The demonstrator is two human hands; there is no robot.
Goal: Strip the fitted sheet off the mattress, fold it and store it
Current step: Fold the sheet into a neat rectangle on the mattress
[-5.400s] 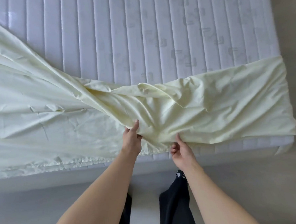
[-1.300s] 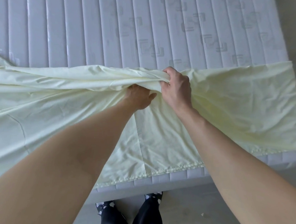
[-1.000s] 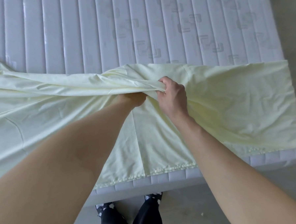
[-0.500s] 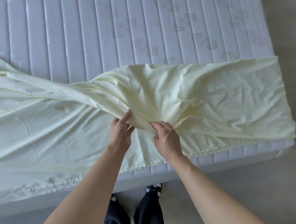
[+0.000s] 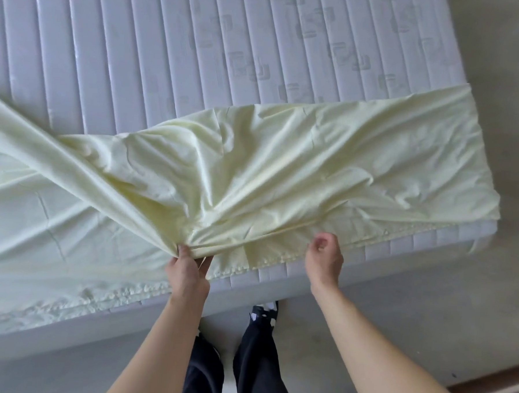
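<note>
While we are standing at the near edge of the mattress (image 5: 199, 58), our left hand (image 5: 188, 270) is pinching a gathered fold of the sheet (image 5: 269, 166), and our right hand (image 5: 324, 259) is hovering just beside the hem, fingers loosely curled around nothing. Stripping looks done; we are judging this as the lengthwise folding step. Next, our right hand needs to be taking the fold further along so both can be laying it level. Beyond our hands the sheet is lying rumpled across the mattress, one taut ridge running away leftward, likely hindering a flat fold.
</note>
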